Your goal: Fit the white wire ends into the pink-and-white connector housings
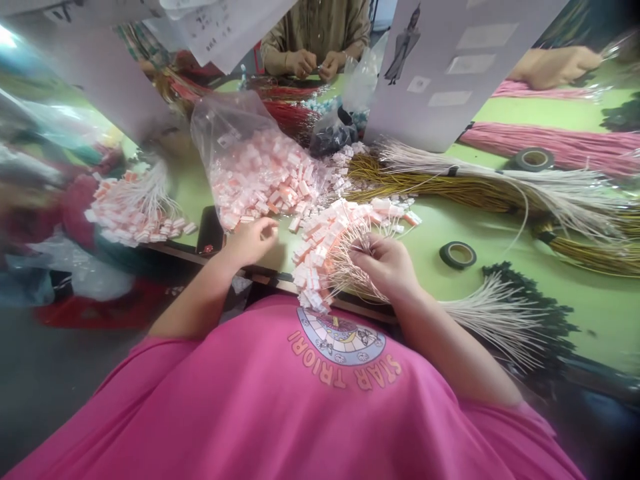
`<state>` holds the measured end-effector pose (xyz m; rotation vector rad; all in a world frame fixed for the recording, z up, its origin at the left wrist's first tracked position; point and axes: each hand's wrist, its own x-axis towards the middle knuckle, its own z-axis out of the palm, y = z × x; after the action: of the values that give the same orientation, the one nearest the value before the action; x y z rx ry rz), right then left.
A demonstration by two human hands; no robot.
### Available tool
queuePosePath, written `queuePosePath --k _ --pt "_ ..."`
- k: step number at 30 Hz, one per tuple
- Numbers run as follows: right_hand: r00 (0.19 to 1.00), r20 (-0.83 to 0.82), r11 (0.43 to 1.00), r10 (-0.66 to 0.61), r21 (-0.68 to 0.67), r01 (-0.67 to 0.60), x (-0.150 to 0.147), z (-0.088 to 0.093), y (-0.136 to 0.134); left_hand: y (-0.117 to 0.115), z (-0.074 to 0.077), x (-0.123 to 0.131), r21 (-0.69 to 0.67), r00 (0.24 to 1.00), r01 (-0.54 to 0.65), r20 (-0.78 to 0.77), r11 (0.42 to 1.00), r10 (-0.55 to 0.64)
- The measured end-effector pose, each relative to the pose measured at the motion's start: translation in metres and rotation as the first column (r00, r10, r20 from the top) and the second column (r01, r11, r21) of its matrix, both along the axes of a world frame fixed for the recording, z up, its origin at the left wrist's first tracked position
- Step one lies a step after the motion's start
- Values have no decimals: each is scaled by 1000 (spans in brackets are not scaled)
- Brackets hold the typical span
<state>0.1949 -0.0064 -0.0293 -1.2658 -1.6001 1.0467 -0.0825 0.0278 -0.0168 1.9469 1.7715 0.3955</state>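
Observation:
My right hand is closed around a bundle of thin white wires. White and pale orange plastic connectors fan out from the wire ends, over the table's front edge. My left hand hovers at the edge, left of the bundle, its fingers curled toward the thumb. Whatever may be in that pinch is too small to make out. Just behind it, a clear plastic bag spills many loose connectors onto the green tabletop.
Another wired connector bundle lies at the left. Black tape rolls, brown wires, pink wires and a dark-ended white wire bundle occupy the right. Across the table a person's hands work; another hand shows far right.

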Motion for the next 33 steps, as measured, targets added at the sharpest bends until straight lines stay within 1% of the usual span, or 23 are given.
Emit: queuePosePath --k 1,2,3,4,5,6,7,8,10,14,18,22,26,28,30,33 --pt "1000 20 1000 -1 7 1 0 2 0 -6 8 8 -37 983 39 180 999 -32" --pt "1000 26 1000 -1 15 1 -1 3 -1 -11 16 16 -77 933 88 357 993 -55" --pt "1000 19 1000 -2 23 2 -1 4 -2 -16 23 25 -116 860 142 506 983 -65" --pt "1000 4 1000 -1 28 1 -1 5 -2 -20 28 34 -146 782 196 620 970 -65" --pt "1000 -18 1000 2 30 -1 -1 5 -3 -23 32 42 -169 713 248 698 954 -62" --pt "999 -43 1000 2 27 -1 -1 5 -3 -24 34 50 -187 661 297 748 936 -60" --pt "998 -65 1000 -2 21 4 -1 4 -4 -25 35 57 -200 627 338 777 920 -61" --pt "997 -80 1000 -13 16 14 -1 3 -4 -25 34 63 -211 614 366 787 906 -65" --pt "995 -83 999 -49 17 50 0 1 -5 -25 29 72 -219 626 380 776 899 -76" --pt "992 -18 991 -124 48 124 -1 1 -8 -28 22 79 -180 687 317 720 931 -95" --pt "992 40 986 -123 122 118 -4 6 -12 -30 22 82 -198 686 294 724 935 -63" --pt "987 92 973 -135 201 114 -8 9 -13 -29 21 84 -155 706 290 700 944 -102" --pt "980 136 952 -148 287 104 -9 7 -14 -30 18 87 -153 728 263 680 953 -91" --pt "972 176 942 -158 322 95 -10 5 -15 -31 18 88 -117 759 228 643 967 -101" --pt "966 204 935 -157 345 79 -11 4 -15 -32 19 89 -44 799 198 586 979 -136" --pt "971 196 936 -138 347 63 -11 3 -16 -32 21 88 42 851 193 490 980 -188"
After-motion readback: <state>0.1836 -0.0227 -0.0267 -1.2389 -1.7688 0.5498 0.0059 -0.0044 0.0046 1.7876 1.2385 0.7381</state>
